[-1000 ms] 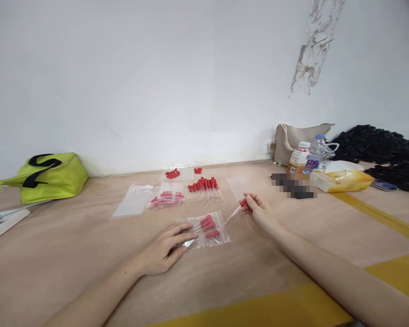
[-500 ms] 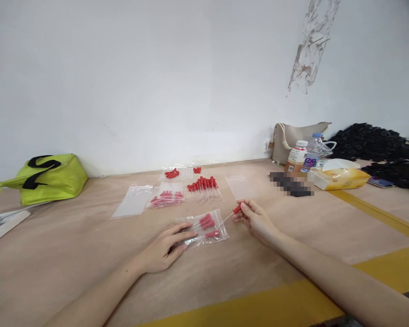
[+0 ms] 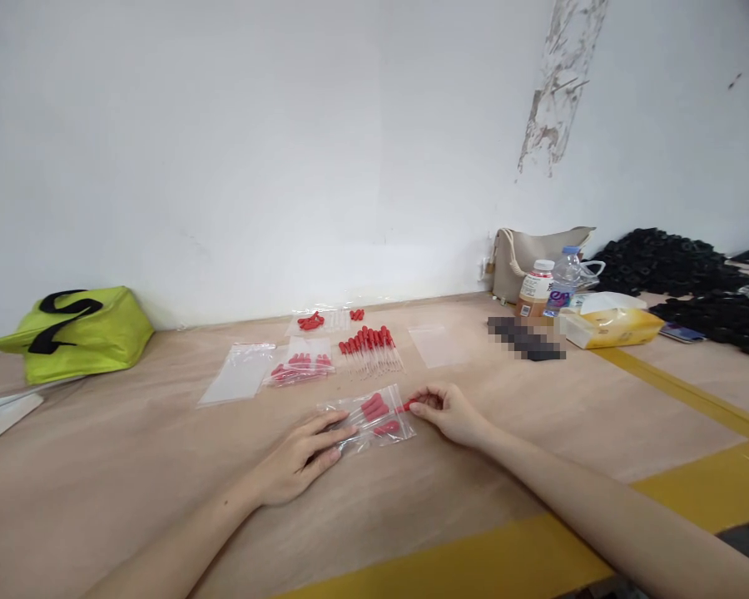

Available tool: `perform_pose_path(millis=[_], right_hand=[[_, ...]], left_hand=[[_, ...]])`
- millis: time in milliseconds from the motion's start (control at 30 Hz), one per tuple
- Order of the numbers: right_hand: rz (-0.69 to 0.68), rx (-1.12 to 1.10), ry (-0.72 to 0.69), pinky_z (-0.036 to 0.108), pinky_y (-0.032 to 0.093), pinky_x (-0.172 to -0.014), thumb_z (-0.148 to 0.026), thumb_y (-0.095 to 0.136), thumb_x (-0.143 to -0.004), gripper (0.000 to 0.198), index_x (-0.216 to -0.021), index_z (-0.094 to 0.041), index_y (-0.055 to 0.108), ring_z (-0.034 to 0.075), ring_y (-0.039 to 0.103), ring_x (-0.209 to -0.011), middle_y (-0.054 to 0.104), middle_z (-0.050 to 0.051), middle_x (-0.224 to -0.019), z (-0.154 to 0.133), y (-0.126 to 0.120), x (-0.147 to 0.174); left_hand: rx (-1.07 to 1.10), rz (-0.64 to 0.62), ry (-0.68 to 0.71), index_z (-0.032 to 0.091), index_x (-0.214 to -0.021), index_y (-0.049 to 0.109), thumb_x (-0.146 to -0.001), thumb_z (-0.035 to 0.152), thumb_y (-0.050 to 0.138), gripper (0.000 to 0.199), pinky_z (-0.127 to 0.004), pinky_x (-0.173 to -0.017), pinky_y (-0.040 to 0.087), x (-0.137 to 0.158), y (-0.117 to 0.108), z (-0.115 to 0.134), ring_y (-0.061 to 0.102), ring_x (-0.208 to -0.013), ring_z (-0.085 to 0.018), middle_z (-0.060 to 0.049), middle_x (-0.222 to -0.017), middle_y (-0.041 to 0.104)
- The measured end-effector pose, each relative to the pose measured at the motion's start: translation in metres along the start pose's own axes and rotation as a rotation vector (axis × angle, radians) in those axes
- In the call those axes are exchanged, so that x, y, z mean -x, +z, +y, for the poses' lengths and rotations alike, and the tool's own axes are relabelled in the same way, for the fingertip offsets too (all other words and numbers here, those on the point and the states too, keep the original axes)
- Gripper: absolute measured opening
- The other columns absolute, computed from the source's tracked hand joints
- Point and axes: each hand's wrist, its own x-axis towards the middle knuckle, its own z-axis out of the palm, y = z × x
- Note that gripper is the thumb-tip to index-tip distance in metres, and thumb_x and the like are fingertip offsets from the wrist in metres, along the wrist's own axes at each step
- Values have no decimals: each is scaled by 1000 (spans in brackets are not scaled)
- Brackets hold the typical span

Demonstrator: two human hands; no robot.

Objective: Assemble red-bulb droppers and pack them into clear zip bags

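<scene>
My left hand [image 3: 300, 456] lies with fingers spread over the left part of a clear zip bag [image 3: 357, 441], pressing it on the table. Inside the bag lie several droppers [image 3: 374, 406] with red rubber bulbs and thin clear tubes. At the bag's right-hand opening, my right hand [image 3: 448, 412] pinches the red bulb of another dropper [image 3: 405, 407]. That dropper's tube reaches into the bag. Beyond my hands is a row of red-bulbed droppers [image 3: 369, 343]. To its left, a filled bag [image 3: 301, 366] holds more of them.
Flat plastic bags [image 3: 240, 373] lie left, another bag [image 3: 434, 345] right of the row. Loose red bulbs [image 3: 310, 320] lie near the wall. Rightward stand bottles [image 3: 537, 289], a tissue pack [image 3: 617, 327], a grey bag [image 3: 540, 247] and black heaps [image 3: 667, 262]; leftward, a green bag [image 3: 116, 329].
My right hand has moved left and down to the bag, and the dropper's tube has slid into the opening. My left hand stays on the bag. The view has shifted slightly.
</scene>
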Motion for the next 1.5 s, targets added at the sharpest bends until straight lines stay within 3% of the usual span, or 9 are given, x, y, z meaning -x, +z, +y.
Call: perform_pose_path(millis=[133, 367, 633, 833, 1033, 1133, 1200, 1367, 1500], right_hand=[[-33, 193, -83, 22, 37, -52, -27, 60, -69, 14, -76, -16, 66, 9, 45, -54, 58, 0, -63, -4, 5, -1], [-147, -18, -138, 20, 42, -57, -23, 49, -78, 14, -89, -15, 53, 9, 54, -64, 61, 1, -75, -8, 13, 2], [-90, -131, 389, 16, 33, -31, -29, 57, -74, 20, -86, -16, 47, 6, 45, -34, 51, -6, -53, -10, 2, -23], [-346, -37, 410, 13, 30, -29, -30, 65, -67, 23, -58, -14, 53, 4, 39, -29, 44, -7, -33, -19, 7, -34], [-311, -662, 404, 25, 51, -54, -24, 55, -75, 13, -83, -14, 58, 12, 61, -60, 65, 3, -71, -25, 15, -20], [-242, -853, 432, 32, 52, -61, -21, 50, -77, 13, -83, -12, 57, 15, 63, -63, 66, 7, -71, -29, 17, -15], [-213, -936, 398, 34, 51, -67, -18, 51, -76, 12, -84, -11, 57, 16, 64, -68, 66, 8, -74, -33, 19, -13], [-246, -1011, 361, 36, 49, -74, -21, 60, -71, 18, -87, -13, 54, 18, 64, -76, 66, 7, -81, -43, 32, -3], [-401, -853, 431, 32, 50, -66, -28, 71, -62, 30, -76, -14, 49, 15, 64, -65, 64, 4, -69, -44, 43, 7]], left_hand=[[-7, 14, 16, 34, -129, 36, -90, 29, 36, 40, -41, -101, 30, -1, 1, 0, 33, -123, -22, 0, -138, 33], [-20, 23, 28, 32, -130, 36, -90, 26, 36, 41, -39, -101, 30, -1, 2, -1, 34, -123, -21, -1, -137, 33], [-17, 1, 47, 33, -130, 35, -90, 26, 36, 41, -41, -101, 29, -1, -2, 1, 32, -124, -22, 0, -139, 32], [-2, 8, 101, 34, -130, 36, -89, 24, 38, 42, -47, -104, 21, -3, -3, 1, 27, -127, -23, 1, -137, 35], [139, 249, -104, 28, -126, 43, -84, 33, 46, 42, -37, -90, 41, 0, 1, 0, 49, -106, -24, -6, -123, 47], [325, 394, -327, 26, -122, 44, -83, 40, 48, 42, -30, -68, 47, -1, 3, -1, 57, -74, -18, -3, -84, 58], [586, 359, -425, 25, -126, 40, -83, 43, 47, 47, -27, -58, 45, -2, 0, 2, 55, -60, -15, 0, -69, 57], [1432, 166, -473, 22, -123, 44, -82, 41, 51, 45, -32, -81, 45, -11, -4, 25, 59, -89, -19, -8, -103, 62], [1475, 357, -541, 16, -94, 59, -74, 30, 64, 25, -28, -74, 48, -18, 5, 29, 61, -82, -17, -6, -95, 65]])
